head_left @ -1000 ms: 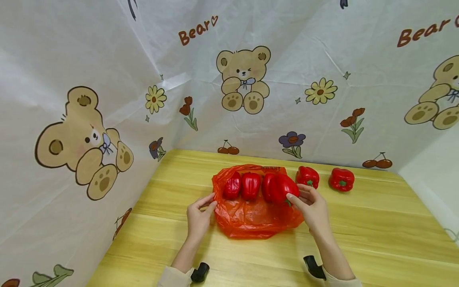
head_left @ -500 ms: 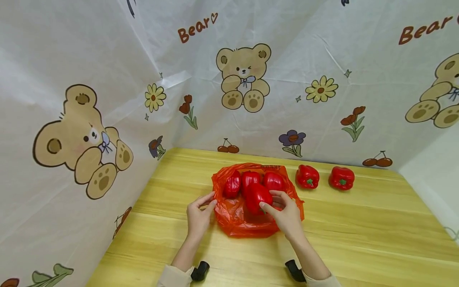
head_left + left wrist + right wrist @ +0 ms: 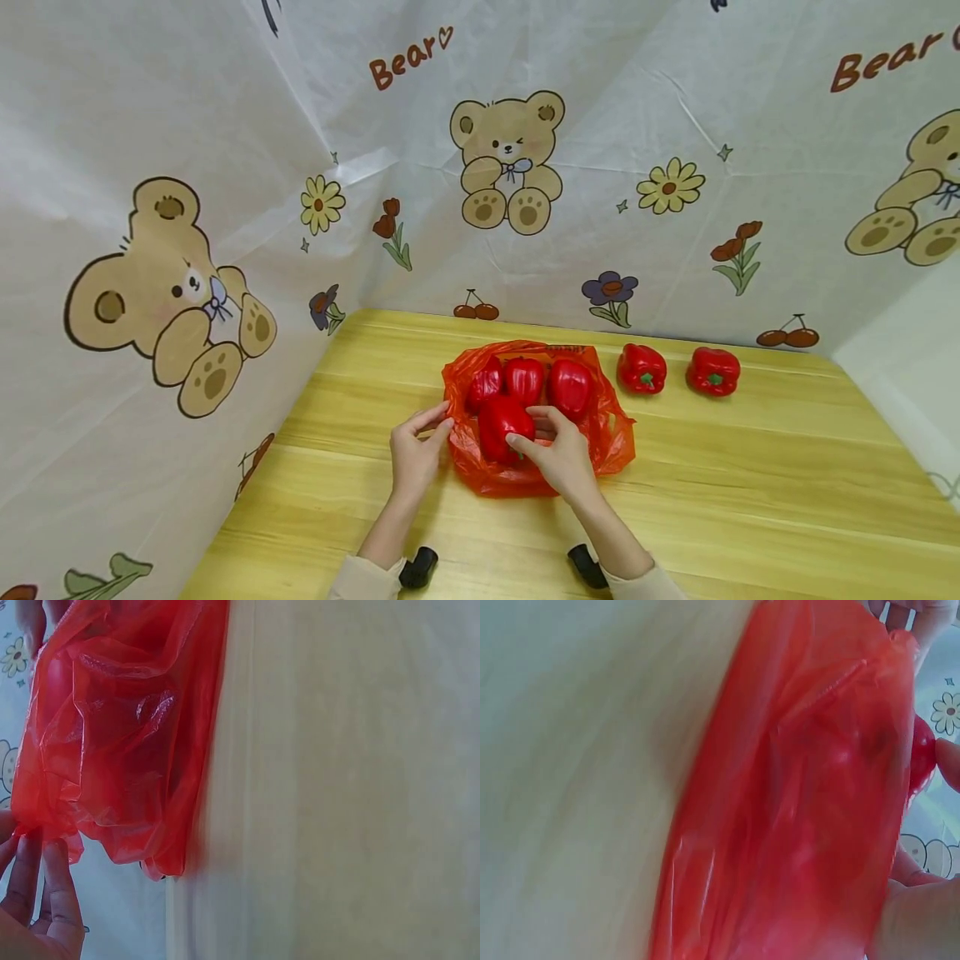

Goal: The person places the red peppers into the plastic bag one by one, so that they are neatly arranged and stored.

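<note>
A red plastic bag [image 3: 480, 479] lies spread open on the table, with several red bell peppers [image 3: 572, 389] in a row along its back part. My right hand [image 3: 564, 457] holds another red bell pepper [image 3: 506, 427] over the front left of the bag, its stem end toward me. At the bag's left edge, my left hand [image 3: 417, 454] pinches the plastic between thumb and fingers. In the left wrist view the bag [image 3: 127, 742] hides most of what is inside. The right wrist view shows part of the held pepper [image 3: 922, 754] beyond the bag's rim.
Two more red bell peppers stand on the table right of the bag, one nearer pepper [image 3: 642, 369] and one farther right pepper [image 3: 714, 372]. A wood-grain table [image 3: 787, 483] carries everything. Behind and to the left hangs a white cloth [image 3: 420, 167] printed with bears.
My right hand has carried the held pepper leftward from the bag's right side to its front left, lowering it slightly. The left hand has kept its grip on the bag's edge.
</note>
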Available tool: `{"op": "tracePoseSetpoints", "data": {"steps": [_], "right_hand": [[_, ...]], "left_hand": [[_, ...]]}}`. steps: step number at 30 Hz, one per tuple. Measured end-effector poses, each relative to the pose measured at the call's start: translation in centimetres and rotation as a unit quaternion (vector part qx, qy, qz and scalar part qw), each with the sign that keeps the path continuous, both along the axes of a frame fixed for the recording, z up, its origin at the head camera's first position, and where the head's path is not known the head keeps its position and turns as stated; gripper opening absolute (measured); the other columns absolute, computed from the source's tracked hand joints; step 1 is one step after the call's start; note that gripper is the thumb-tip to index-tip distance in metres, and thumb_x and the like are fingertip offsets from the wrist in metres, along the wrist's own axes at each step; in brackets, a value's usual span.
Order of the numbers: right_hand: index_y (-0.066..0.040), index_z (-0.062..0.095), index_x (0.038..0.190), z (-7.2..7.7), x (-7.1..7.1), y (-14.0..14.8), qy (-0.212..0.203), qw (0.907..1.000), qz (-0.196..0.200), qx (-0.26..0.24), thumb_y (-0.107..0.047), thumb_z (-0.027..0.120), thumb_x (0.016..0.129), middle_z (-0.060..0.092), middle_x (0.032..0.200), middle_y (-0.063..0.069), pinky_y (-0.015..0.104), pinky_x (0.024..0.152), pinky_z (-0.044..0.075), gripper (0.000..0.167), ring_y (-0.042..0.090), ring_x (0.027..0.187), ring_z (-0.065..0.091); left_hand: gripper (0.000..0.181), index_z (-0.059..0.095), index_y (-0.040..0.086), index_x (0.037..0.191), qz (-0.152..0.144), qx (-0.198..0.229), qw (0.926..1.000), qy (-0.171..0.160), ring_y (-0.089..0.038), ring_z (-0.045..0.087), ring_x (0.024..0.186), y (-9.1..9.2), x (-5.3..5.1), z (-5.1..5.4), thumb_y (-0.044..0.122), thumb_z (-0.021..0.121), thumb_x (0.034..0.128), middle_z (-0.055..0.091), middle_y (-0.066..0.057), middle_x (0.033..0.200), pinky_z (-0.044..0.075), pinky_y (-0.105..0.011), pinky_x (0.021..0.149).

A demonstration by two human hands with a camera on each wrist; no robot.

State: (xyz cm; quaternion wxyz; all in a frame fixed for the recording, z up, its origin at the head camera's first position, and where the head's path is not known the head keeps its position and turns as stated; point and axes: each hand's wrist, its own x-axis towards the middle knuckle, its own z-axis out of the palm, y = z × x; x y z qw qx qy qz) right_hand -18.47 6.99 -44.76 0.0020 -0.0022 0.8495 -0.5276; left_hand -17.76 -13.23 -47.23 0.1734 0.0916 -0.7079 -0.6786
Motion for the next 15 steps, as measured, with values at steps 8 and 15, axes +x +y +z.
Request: {"op": "tracePoseSetpoints", "data": {"steps": [8,15], "right_hand": [[-0.003,0.068,0.110,-0.7,0.0,-1.2,0.022,0.9996,0.017,-0.001,-0.018,0.080,0.080,0.072,0.102,0.013,0.036,0.079,0.058,0.036,0.025,0.090,0.069],[-0.004,0.070,0.103,-1.1,-0.1,-1.6,0.037,0.9989,0.027,0.007,-0.013,0.077,0.083,0.073,0.095,0.011,0.033,0.076,0.058,0.023,0.021,0.083,0.070]], "left_hand": [[0.025,0.073,0.000,0.110,-0.001,-0.005,1.0000,0.001,-0.017,0.065,0.088,0.0,0.2,0.1,0.002,0.073,0.0849,0.072,-0.018,0.104,0.050,-0.014,0.067],[0.025,0.073,-0.001,0.110,0.000,-0.003,1.0000,-0.002,-0.015,0.064,0.087,0.0,0.2,0.1,0.002,0.073,0.0849,0.072,-0.019,0.104,0.050,-0.014,0.066]]}}
